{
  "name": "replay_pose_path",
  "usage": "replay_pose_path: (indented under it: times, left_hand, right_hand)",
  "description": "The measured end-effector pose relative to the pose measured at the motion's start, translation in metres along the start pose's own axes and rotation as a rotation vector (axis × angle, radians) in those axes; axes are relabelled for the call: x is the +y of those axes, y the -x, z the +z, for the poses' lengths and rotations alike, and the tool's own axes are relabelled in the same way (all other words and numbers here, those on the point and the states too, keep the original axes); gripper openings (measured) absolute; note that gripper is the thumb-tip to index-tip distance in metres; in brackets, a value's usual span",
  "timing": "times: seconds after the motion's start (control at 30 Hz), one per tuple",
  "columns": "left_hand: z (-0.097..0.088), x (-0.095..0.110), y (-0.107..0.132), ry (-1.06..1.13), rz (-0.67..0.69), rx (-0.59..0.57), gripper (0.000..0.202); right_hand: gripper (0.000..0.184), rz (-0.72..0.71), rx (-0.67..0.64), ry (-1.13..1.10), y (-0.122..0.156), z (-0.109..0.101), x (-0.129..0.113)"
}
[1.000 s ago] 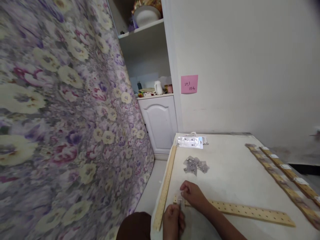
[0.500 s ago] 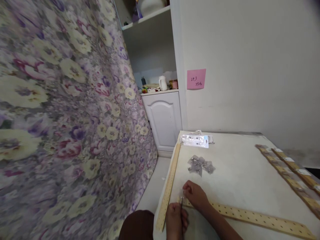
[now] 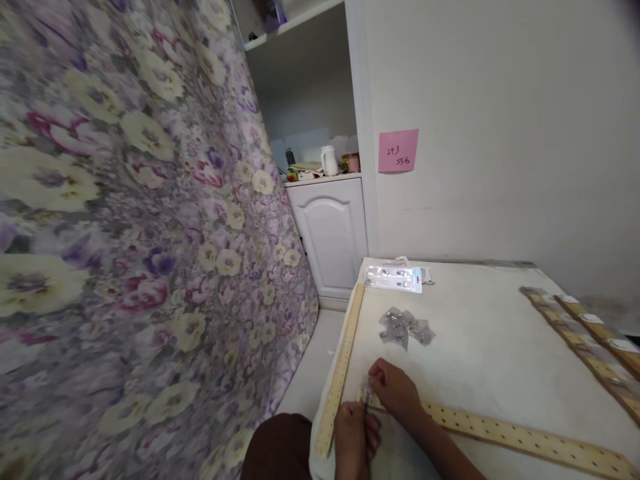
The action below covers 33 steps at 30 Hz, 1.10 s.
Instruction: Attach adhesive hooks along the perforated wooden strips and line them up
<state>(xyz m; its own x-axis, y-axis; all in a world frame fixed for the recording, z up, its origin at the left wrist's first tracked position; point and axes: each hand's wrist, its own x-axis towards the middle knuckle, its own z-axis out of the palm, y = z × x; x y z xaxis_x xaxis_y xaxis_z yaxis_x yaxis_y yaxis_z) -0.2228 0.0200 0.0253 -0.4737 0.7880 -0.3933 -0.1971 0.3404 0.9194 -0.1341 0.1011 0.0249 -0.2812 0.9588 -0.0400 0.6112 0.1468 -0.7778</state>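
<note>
My left hand (image 3: 351,430) is closed around a thin dark tool whose kind is too small to tell; it points up between the fingers. My right hand (image 3: 397,387), fingers pinched, is just above and to the right. Its fingertips hold what looks like a small clear plastic bag (image 3: 367,387), which touches or nearly touches the tool's tip. Beneath both hands runs a wooden strip with rows of holes (image 3: 505,432), its left end partly hidden by them. Beyond the right hand lies a pile of small grey see-through bags (image 3: 400,327) with shiny bits inside.
Another holed wooden strip (image 3: 343,370) lies along the left edge of the white-covered table (image 3: 475,347). A clear blister pack (image 3: 395,278) lies at the back left. Wrapped wooden strips (image 3: 575,340) lie at the right. A floral curtain (image 3: 150,267) hangs at the left.
The view has shifted slightly, so the table things sit a little to the right. Both hands keep nearly the same pose, holding the same things.
</note>
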Motion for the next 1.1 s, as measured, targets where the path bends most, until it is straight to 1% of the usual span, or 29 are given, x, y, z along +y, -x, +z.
replay_pose_path:
  times: [0.1, 0.2, 0.4, 0.6, 0.87, 1.1]
  left_hand:
    - [0.0005, 0.0000, 0.0005, 0.015, 0.015, 0.000, 0.036]
    - [0.0012, 0.0003, 0.0015, 0.023, -0.001, -0.003, 0.036]
    - [0.0011, 0.0004, 0.0019, 0.024, -0.002, -0.006, 0.038]
    - [0.0004, -0.0042, -0.0023, -0.001, 0.028, -0.001, 0.047]
    - [0.0020, 0.0003, 0.0010, -0.004, 0.011, 0.011, 0.038]
    - [0.0002, -0.0030, -0.0005, -0.003, 0.037, -0.001, 0.039]
  right_hand:
    - [0.008, -0.002, 0.001, 0.004, 0.0010, -0.0004, -0.0004]
    - [0.009, 0.001, -0.006, 0.001, 0.0015, -0.0010, -0.0006]
    - [0.016, 0.009, -0.023, -0.030, 0.0025, -0.0023, -0.0002]
    - [0.021, -0.019, -0.027, -0.043, 0.0031, -0.0031, 0.0004]
    - [0.021, -0.011, -0.024, -0.050, 0.0027, -0.0019, 0.0009]
    - [0.020, -0.016, -0.001, -0.055, 0.0047, -0.0025, 0.0002]
